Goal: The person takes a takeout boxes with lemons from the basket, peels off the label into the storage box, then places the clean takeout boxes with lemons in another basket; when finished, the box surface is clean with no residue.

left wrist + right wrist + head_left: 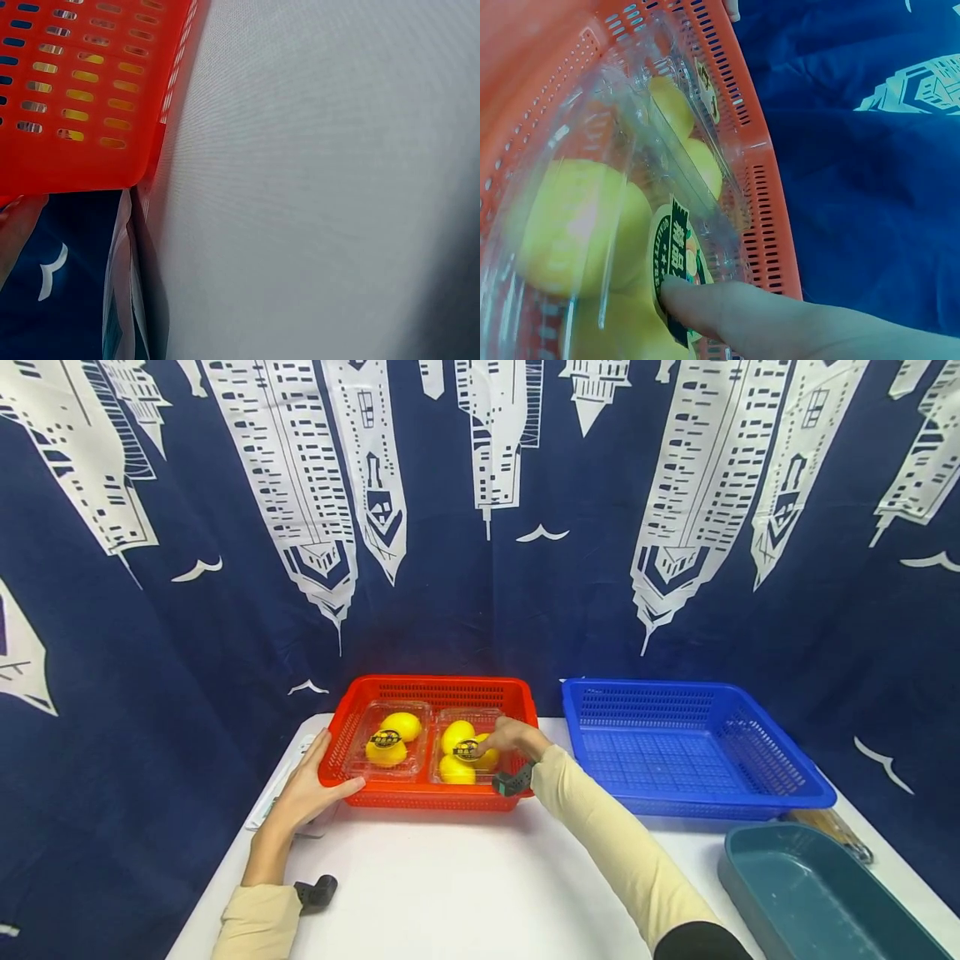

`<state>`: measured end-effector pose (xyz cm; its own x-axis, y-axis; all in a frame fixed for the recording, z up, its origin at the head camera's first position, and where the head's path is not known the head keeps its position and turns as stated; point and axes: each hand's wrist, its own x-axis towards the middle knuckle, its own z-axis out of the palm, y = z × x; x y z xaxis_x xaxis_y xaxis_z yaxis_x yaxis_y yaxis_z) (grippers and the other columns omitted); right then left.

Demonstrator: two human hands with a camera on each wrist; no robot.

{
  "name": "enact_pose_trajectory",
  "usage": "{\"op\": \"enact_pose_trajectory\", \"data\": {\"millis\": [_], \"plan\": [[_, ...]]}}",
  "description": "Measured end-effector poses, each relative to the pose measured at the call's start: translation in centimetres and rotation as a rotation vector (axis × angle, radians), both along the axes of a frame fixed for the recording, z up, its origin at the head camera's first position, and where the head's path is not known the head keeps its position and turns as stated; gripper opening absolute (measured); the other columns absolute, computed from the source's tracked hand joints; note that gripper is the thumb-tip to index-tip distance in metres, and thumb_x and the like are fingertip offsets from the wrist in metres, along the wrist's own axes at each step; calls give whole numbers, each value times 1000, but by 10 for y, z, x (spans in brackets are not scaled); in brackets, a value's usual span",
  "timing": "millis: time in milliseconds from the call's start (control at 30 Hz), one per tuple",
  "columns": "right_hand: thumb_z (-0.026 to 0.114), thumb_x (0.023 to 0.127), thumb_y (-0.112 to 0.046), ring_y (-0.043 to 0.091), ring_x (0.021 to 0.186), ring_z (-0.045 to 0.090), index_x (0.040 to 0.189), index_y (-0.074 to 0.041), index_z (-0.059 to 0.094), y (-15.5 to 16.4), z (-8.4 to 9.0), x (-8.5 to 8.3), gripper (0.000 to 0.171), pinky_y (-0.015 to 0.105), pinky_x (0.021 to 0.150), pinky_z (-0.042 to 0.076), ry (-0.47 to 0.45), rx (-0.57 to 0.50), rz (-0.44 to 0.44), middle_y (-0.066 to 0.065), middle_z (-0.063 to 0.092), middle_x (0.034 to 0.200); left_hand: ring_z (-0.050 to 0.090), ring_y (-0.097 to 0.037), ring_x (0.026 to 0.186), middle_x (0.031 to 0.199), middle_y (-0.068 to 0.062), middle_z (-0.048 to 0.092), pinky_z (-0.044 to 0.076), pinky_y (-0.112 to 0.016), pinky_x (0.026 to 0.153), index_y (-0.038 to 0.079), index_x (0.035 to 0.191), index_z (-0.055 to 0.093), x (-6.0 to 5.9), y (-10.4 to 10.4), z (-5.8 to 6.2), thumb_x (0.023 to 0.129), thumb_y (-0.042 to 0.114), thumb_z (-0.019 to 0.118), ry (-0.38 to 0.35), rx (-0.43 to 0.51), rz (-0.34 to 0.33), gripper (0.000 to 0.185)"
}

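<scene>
Left hand (309,791) braces red basket (352,714); right hand (516,737) presses lemon box (467,750).

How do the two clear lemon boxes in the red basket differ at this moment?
The left box lies untouched, while the right hand rests its fingers on the right box. The left box shows two lemons; the right box shows three. The left box sits nearer the left hand, which rests against the red basket rim. Both are clear lidded boxes with a dark round label.
</scene>
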<state>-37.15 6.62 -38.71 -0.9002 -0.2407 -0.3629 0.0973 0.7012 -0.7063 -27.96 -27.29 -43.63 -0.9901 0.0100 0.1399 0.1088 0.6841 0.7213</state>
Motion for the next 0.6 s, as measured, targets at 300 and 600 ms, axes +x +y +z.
{"op": "enact_pose_trajectory", "data": {"millis": [300,600], "plan": [[77,77,-28,36,140,34,151,5,23,-2,-2,1,98,50,120,28,-54,-41,-32,20,27,157,15,-42,149,164,-14,11,18,-67,116,7,157,11,0,1,-1,77,47,76,17,1,0,111],[80,71,-36,31,120,47,141,3,36,-2,-4,-1,91,45,108,42,-86,-72,-105,19,35,147,15,-42,149,165,-13,10,19,-67,115,7,157,10,0,1,0,76,51,75,4,-8,6,113]]}}
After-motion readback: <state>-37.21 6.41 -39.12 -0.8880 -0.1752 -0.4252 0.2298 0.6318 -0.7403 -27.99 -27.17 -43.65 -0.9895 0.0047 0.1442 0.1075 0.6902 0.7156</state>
